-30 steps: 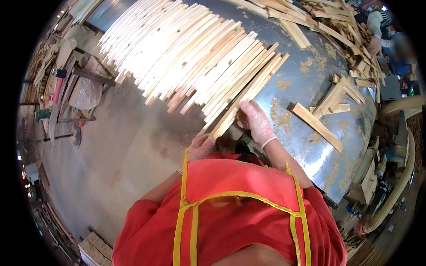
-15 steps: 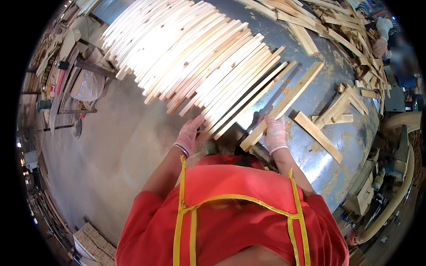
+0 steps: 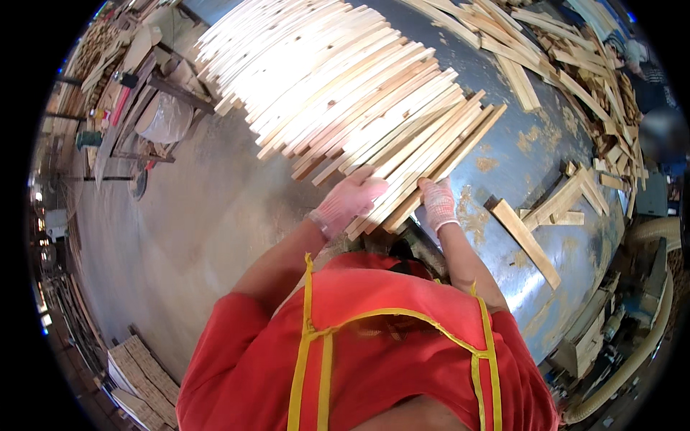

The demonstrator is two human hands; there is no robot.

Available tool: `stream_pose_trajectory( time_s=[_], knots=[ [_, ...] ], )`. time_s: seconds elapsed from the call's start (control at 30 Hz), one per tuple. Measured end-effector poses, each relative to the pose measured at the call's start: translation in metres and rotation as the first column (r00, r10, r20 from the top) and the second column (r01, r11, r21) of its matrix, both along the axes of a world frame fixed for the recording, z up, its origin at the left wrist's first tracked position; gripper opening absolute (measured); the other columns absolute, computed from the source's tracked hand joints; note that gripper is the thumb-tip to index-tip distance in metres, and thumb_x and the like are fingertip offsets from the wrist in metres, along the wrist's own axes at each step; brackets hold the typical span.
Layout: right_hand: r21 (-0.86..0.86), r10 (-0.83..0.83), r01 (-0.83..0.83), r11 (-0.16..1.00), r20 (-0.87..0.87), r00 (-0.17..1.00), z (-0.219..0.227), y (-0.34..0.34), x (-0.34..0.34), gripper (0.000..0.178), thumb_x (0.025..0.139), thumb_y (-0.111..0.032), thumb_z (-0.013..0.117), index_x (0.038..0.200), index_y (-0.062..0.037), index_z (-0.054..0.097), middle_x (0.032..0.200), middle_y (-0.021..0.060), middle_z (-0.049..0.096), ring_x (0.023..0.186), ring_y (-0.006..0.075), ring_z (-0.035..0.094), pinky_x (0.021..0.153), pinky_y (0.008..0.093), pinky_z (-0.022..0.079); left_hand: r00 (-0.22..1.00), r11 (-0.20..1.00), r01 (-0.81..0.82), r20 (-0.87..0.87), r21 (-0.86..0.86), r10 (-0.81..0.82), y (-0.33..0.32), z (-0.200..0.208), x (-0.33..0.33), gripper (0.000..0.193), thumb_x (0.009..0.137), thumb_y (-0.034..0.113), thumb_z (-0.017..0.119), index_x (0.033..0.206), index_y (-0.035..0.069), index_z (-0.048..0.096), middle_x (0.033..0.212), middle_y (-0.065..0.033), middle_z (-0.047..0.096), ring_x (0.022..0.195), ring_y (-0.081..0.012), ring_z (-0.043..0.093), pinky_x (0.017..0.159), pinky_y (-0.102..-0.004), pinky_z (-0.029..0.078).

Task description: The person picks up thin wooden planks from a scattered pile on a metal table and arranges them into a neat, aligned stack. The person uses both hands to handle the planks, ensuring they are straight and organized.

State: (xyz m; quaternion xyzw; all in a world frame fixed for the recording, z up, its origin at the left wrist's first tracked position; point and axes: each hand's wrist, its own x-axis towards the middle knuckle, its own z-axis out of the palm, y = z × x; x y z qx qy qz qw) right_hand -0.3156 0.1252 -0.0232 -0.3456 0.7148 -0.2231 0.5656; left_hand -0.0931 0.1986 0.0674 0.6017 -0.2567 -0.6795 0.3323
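A long row of pale wooden strips (image 3: pixel 316 93) lies side by side on a metal table (image 3: pixel 489 169). My left hand (image 3: pixel 350 202), in a light knitted glove, grips the near ends of several strips at the row's right end. These strips (image 3: pixel 424 161) are bunched and slightly skewed against the others. On their right side, my gloved right hand (image 3: pixel 437 202) is closed on the outermost wooden strip (image 3: pixel 460 147), thumb on top. The fingers beneath the wood are hidden in both hands.
Right of my hands lie a loose wooden piece (image 3: pixel 527 244) and a few angled offcuts (image 3: pixel 560 197). Scrap wood (image 3: pixel 575 65) is heaped at the far right, near another person. A plastic-wrapped bundle (image 3: pixel 164 118) stands left; a ribbed hose (image 3: pixel 640 359) curves at lower right.
My right hand has brought the separate strip leftward against the row. My left hand has shifted right, onto the strips' near ends. The end strips are now bunched together.
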Motion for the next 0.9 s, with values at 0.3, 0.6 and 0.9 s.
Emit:
stream_pose_trajectory(
  time_s=[0.3, 0.6, 0.9],
  knots=[
    [-0.115, -0.180, 0.335, 0.935, 0.661, 0.729, 0.071, 0.073, -0.005, 0.063, 0.093, -0.010, 0.072, 0.149, -0.0030, 0.043, 0.117, 0.0152, 0.066, 0.107, 0.0295, 0.068, 0.096, 0.0425, 0.059, 0.882, 0.858, 0.314, 0.459, -0.406, -0.105, 0.060, -0.012, -0.040, 0.079, 0.097, 0.051, 0.064, 0.156, 0.003, 0.047, 0.143, -0.0248, 0.062, 0.133, -0.0419, 0.060, 0.109, -0.0498, 0.048],
    [-0.246, -0.111, 0.298, 0.922, 0.570, 0.814, 0.045, 0.104, -0.018, 0.064, 0.094, -0.006, 0.064, 0.154, -0.0052, 0.039, 0.120, 0.0119, 0.064, 0.099, 0.0233, 0.067, 0.087, 0.0382, 0.059, 0.752, 0.826, 0.457, 0.640, -0.331, -0.160, 0.062, -0.004, -0.005, 0.061, 0.092, 0.043, 0.069, 0.141, 0.007, 0.059, 0.145, -0.0204, 0.059, 0.130, -0.0422, 0.060, 0.107, -0.0471, 0.050],
    [-0.534, -0.306, 0.425, 0.731, 0.299, 0.904, 0.155, -0.010, -0.110, 0.049, 0.090, -0.006, 0.064, 0.137, -0.0043, 0.050, 0.094, 0.0078, 0.063, 0.080, 0.0187, 0.062, 0.069, 0.0341, 0.053, 0.964, 0.934, 0.077, 0.263, -0.349, 0.019, 0.083, -0.044, 0.002, 0.033, 0.092, 0.018, 0.076, 0.122, 0.006, 0.073, 0.124, -0.0156, 0.067, 0.112, -0.0260, 0.069, 0.093, -0.0378, 0.055]
  ],
)
